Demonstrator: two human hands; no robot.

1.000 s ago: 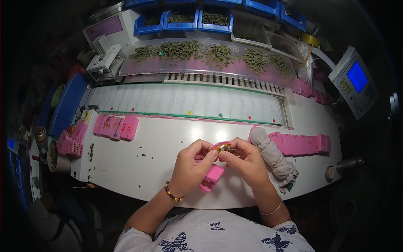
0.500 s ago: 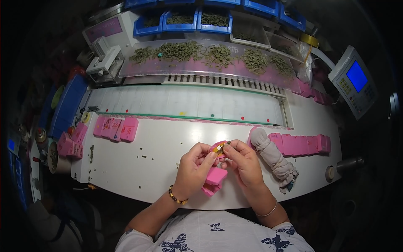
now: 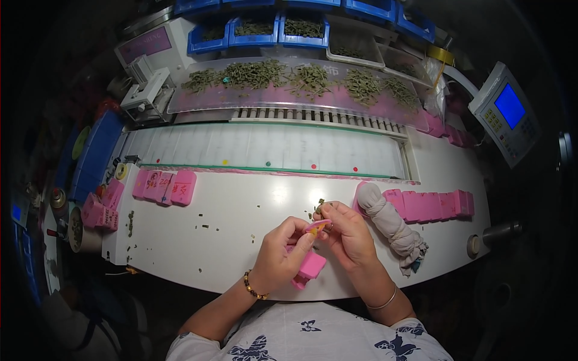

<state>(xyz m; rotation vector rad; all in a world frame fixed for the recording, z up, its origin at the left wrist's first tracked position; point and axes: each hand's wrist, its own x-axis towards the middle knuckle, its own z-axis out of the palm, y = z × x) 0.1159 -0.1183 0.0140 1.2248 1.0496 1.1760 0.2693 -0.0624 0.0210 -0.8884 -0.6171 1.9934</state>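
Note:
My left hand [image 3: 278, 248] is closed around a pink rubber mold piece [image 3: 317, 225] with yellow inside. A larger pink mold block [image 3: 312, 265] sits just below its fingers, partly hidden by them; I cannot tell whether the hand also grips it. My right hand [image 3: 350, 236] is closed in a pinch at the far right edge of the held piece. Small dark green bits [image 3: 320, 207] show at its fingertips, some apparently loose beside them. What lies between the right fingers is mostly hidden.
Pink mold blocks stand in a left row [image 3: 164, 186] and a right row [image 3: 428, 206]. Beside the right row lies a grey cloth roll [image 3: 388, 221]. Beyond are a white conveyor [image 3: 259, 147], a clear tray [image 3: 241, 102] of green pieces, blue bins [image 3: 304, 42] and a control panel [image 3: 506, 114].
The held mold piece has tilted and moved slightly nearer me. Green bits now show beyond the right fingertips. Colored dots on the conveyor have shifted, mostly leftward.

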